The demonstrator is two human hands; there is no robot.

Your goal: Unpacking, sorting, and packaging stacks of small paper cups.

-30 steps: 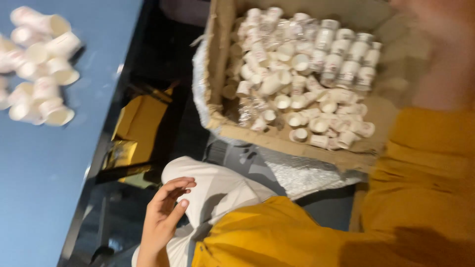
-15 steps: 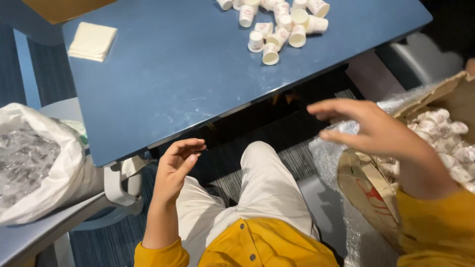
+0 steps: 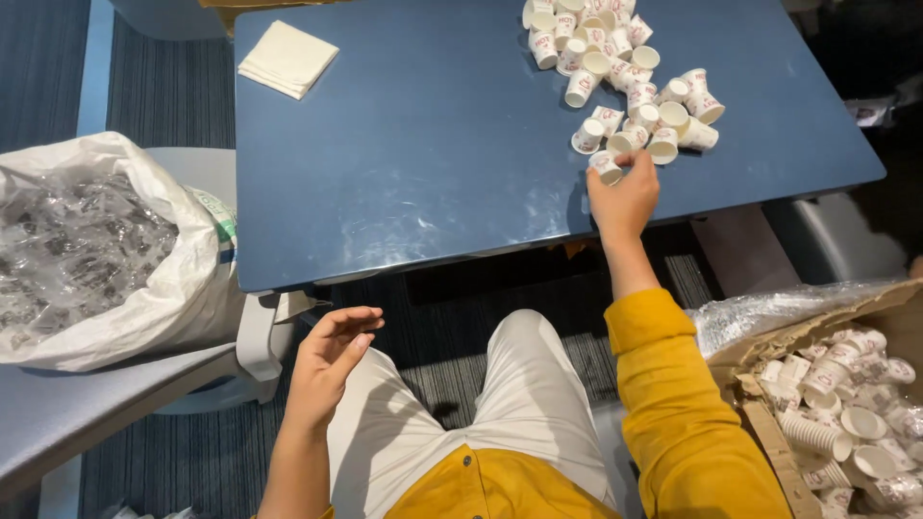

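We are reaching our right hand [image 3: 623,197] to the near edge of the pile of small paper cups [image 3: 625,82] on the blue table [image 3: 413,163], fingers pinching one paper cup [image 3: 606,166] (lying on its side). Our left hand [image 3: 330,358] is hovering empty above our knee, fingers loosely curled apart. A cardboard box [image 3: 846,423] of more cups is sitting near right; a white sack [image 3: 106,255] left.

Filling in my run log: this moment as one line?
right hand: on paper cup | left hand: empty, over lap | table: cup pile
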